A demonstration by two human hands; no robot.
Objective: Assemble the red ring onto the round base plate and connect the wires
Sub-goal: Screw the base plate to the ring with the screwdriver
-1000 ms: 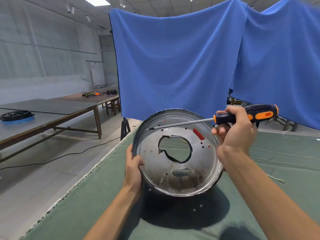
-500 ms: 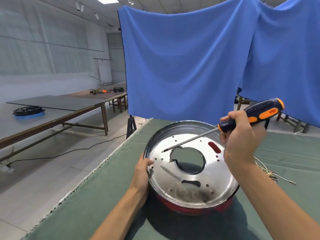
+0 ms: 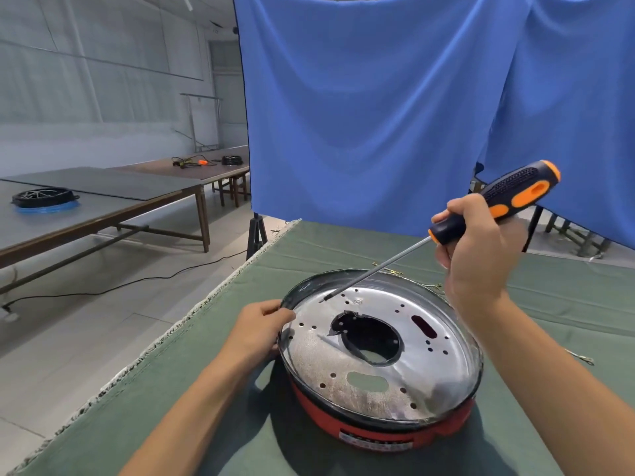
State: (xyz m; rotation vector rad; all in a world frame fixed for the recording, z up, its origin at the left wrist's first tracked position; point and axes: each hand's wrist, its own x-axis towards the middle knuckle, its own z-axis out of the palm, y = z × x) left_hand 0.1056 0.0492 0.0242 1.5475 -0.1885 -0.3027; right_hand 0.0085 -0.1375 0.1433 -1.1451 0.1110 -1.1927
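Note:
The round silver base plate (image 3: 343, 369), with a large centre hole and several small holes, lies flat on the green table cloth with the red ring (image 3: 347, 429) around its lower side. My left hand (image 3: 256, 329) grips the plate's left rim. My right hand (image 3: 477, 259) holds a black and orange screwdriver (image 3: 515, 199) above the plate's far side. Its shaft slants down to the left, and its tip is at the plate's far left part near a small hole. Thin wires (image 3: 580, 357) lie on the cloth to the right.
The green-covered table (image 3: 213, 400) has its left edge close to my left arm, with floor beyond. A blue curtain (image 3: 378, 108) hangs behind the table. Long wooden tables (image 3: 103, 214) stand at the left, one bearing a black ring (image 3: 43, 197). A cable runs across the floor.
The plate has been lowered from a steep tilt to lie flat on the cloth, red ring now showing beneath. The screwdriver tip has swung down to the plate's far left part.

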